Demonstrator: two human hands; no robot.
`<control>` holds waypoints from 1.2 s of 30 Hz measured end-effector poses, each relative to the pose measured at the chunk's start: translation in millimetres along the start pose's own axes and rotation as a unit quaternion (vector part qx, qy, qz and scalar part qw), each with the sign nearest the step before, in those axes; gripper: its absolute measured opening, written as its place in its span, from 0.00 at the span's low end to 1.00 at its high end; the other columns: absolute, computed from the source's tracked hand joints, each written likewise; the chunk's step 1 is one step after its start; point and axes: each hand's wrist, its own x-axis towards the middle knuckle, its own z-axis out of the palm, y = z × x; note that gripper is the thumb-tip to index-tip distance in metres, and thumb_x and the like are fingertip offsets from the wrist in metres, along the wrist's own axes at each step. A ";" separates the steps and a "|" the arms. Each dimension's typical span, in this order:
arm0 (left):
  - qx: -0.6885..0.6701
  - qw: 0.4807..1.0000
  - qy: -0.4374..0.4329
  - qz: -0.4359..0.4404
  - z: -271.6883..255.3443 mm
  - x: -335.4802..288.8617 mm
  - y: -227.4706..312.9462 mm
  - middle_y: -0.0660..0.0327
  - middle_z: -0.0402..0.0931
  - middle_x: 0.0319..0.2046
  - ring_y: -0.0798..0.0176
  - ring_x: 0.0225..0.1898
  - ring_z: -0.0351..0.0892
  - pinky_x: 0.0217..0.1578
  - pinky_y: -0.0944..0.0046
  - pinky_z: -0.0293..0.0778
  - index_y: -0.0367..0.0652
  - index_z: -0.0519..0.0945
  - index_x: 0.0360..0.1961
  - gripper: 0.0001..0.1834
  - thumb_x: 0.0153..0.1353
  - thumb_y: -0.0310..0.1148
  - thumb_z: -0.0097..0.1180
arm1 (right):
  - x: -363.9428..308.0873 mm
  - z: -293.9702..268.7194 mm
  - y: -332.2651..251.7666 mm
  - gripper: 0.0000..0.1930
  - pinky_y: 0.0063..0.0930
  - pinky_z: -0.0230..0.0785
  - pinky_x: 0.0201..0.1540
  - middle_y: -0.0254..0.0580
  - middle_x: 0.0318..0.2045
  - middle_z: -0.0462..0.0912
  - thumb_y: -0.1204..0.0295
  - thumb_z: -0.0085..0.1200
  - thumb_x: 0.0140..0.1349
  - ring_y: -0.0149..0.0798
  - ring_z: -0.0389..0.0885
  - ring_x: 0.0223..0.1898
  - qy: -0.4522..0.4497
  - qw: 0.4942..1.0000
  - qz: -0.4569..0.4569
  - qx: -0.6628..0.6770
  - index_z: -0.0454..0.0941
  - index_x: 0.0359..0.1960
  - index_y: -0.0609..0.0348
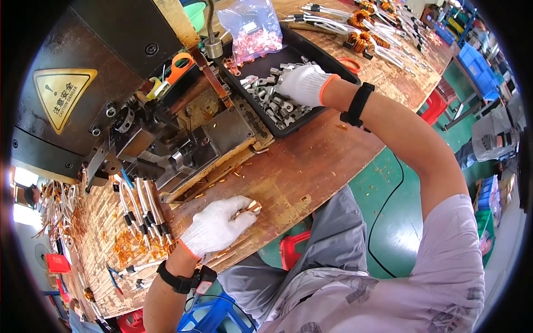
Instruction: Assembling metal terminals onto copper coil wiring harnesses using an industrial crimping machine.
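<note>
Over a worn wooden workbench [311, 166] beside a black crimping press [111, 72], our gloved right hand [302, 83] dips, fingers curled, into the far black plastic tray [333, 64] of small silver metal terminals [272, 102] to pick one, though whether it grips any we cannot tell, while our gloved left hand [216, 225] pinches a small coppery wire piece [252, 208] near the bench edge, ready for the press.

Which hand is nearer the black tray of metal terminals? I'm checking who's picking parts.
Right. The right hand reaches into the black tray, resting on the metal terminals. The left hand lies well below it on the wooden bench, pinching a small metal piece.
</note>
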 end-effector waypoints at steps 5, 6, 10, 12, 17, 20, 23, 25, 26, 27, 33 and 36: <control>-0.009 0.999 -0.029 -0.017 -3.1 -0.9 5.5 0.49 0.87 0.43 0.47 0.47 0.86 0.50 0.54 0.79 0.44 0.84 0.54 0.19 0.72 0.45 0.54 | -11.9 -10.5 -4.9 0.14 0.50 0.83 0.44 0.52 0.46 0.87 0.71 0.62 0.60 0.56 0.88 0.49 -0.016 0.998 0.041 0.052 0.85 0.46 0.59; -0.028 0.998 -0.042 -0.030 -1.6 0.8 5.3 0.50 0.87 0.44 0.49 0.48 0.86 0.50 0.55 0.79 0.44 0.84 0.54 0.19 0.72 0.45 0.54 | -15.2 -9.4 -2.8 0.14 0.51 0.82 0.45 0.52 0.46 0.87 0.70 0.62 0.59 0.56 0.88 0.49 -0.010 0.994 0.057 0.090 0.85 0.47 0.59; -0.059 0.997 -0.049 -0.027 2.6 4.3 1.5 0.52 0.87 0.44 0.53 0.47 0.86 0.50 0.57 0.78 0.45 0.84 0.53 0.19 0.73 0.45 0.54 | -16.3 -3.6 5.8 0.15 0.52 0.81 0.46 0.52 0.46 0.87 0.68 0.62 0.59 0.57 0.87 0.48 -0.010 0.992 0.031 0.123 0.84 0.48 0.57; -0.068 0.997 -0.042 -0.009 5.3 7.0 0.2 0.59 0.83 0.36 0.63 0.38 0.82 0.41 0.62 0.77 0.43 0.85 0.51 0.17 0.73 0.42 0.54 | -16.1 -4.0 7.8 0.15 0.50 0.80 0.47 0.51 0.46 0.86 0.66 0.60 0.61 0.56 0.87 0.48 -0.044 0.994 0.043 0.087 0.84 0.49 0.54; -0.058 0.997 -0.057 -0.013 2.6 4.4 -0.5 0.53 0.87 0.42 0.55 0.43 0.85 0.47 0.58 0.78 0.44 0.84 0.53 0.19 0.74 0.45 0.53 | -66.1 -30.8 7.7 0.14 0.41 0.79 0.47 0.46 0.38 0.88 0.62 0.59 0.65 0.50 0.88 0.42 0.236 0.904 0.072 0.348 0.84 0.45 0.57; -0.083 0.994 -0.066 -0.012 2.9 3.4 -2.3 0.53 0.87 0.42 0.55 0.44 0.85 0.47 0.57 0.78 0.43 0.84 0.52 0.19 0.74 0.45 0.52 | -110.8 -53.8 -31.6 0.14 0.33 0.79 0.44 0.40 0.37 0.86 0.66 0.58 0.68 0.34 0.86 0.39 0.204 0.788 0.006 0.580 0.82 0.49 0.61; -0.107 0.991 -0.079 -0.028 2.5 4.9 -1.3 0.53 0.87 0.42 0.54 0.44 0.86 0.48 0.57 0.78 0.42 0.85 0.51 0.19 0.75 0.45 0.52 | -130.3 -40.1 -79.2 0.15 0.31 0.79 0.45 0.39 0.38 0.86 0.71 0.55 0.70 0.31 0.85 0.38 0.130 0.707 -0.067 0.692 0.79 0.55 0.62; -0.071 0.996 -0.043 0.024 5.6 4.4 -4.8 0.52 0.87 0.42 0.52 0.43 0.86 0.48 0.56 0.78 0.43 0.85 0.51 0.19 0.75 0.46 0.52 | -124.5 -17.6 -110.7 0.15 0.31 0.80 0.47 0.40 0.38 0.86 0.73 0.52 0.72 0.31 0.86 0.39 0.155 0.698 -0.115 0.690 0.80 0.56 0.63; -0.070 0.996 -0.044 0.025 6.7 6.0 -4.6 0.52 0.87 0.42 0.52 0.43 0.86 0.48 0.56 0.78 0.43 0.85 0.51 0.19 0.75 0.46 0.52 | -123.1 -14.8 -121.6 0.15 0.31 0.80 0.48 0.42 0.40 0.87 0.74 0.51 0.73 0.31 0.87 0.40 0.140 0.694 -0.114 0.697 0.80 0.57 0.63; -0.059 0.997 -0.039 0.032 7.6 7.2 -4.4 0.51 0.86 0.41 0.51 0.43 0.86 0.47 0.55 0.78 0.43 0.85 0.51 0.20 0.75 0.48 0.53 | -120.8 -8.8 -131.1 0.13 0.31 0.80 0.49 0.42 0.41 0.87 0.74 0.52 0.73 0.31 0.87 0.42 0.116 0.659 -0.107 0.735 0.81 0.55 0.62; -0.042 0.998 -0.034 0.020 6.1 6.5 -3.3 0.48 0.84 0.37 0.46 0.40 0.84 0.43 0.51 0.76 0.42 0.85 0.50 0.24 0.73 0.54 0.55 | -111.4 -8.6 -148.3 0.12 0.26 0.79 0.47 0.39 0.45 0.87 0.75 0.53 0.75 0.28 0.86 0.42 0.085 0.679 -0.091 0.723 0.82 0.55 0.62; -0.042 0.998 -0.033 0.015 7.9 6.5 -5.9 0.47 0.83 0.35 0.46 0.38 0.83 0.41 0.51 0.75 0.42 0.85 0.49 0.25 0.73 0.55 0.55 | -108.1 -8.8 -150.8 0.11 0.27 0.79 0.47 0.38 0.46 0.87 0.74 0.55 0.75 0.28 0.86 0.43 0.122 0.706 -0.103 0.690 0.83 0.55 0.61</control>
